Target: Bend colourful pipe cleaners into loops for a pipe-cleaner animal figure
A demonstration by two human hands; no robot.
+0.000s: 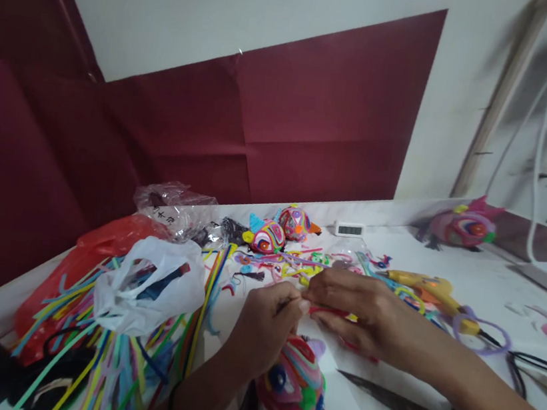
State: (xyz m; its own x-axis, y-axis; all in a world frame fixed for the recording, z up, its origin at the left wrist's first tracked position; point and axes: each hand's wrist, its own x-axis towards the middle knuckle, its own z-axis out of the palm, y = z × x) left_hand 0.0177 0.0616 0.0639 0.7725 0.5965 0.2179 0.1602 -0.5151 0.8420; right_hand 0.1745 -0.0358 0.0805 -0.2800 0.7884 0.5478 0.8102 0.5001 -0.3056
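My left hand (264, 328) is closed in a pinch, its fingertips meeting those of my right hand; what it grips is hidden. My right hand (365, 308) is closed too, with a red pipe cleaner (327, 311) showing between its fingers. Just below both hands, a ball (293, 386) covered in coiled, colourful pipe cleaners rests on the white table, with a blue eye, a green patch and a dark tassel. Under my right forearm lie dark scissors (398, 403), blades pointing left.
Bundled pipe cleaners (115, 372) and a white plastic bag (152, 283) crowd the left. Finished decorated balls (269, 235) stand at the back, near a small digital display (349, 229). A yellow glue gun (424, 289) lies right; another decorated ball (465, 227) sits farther back.
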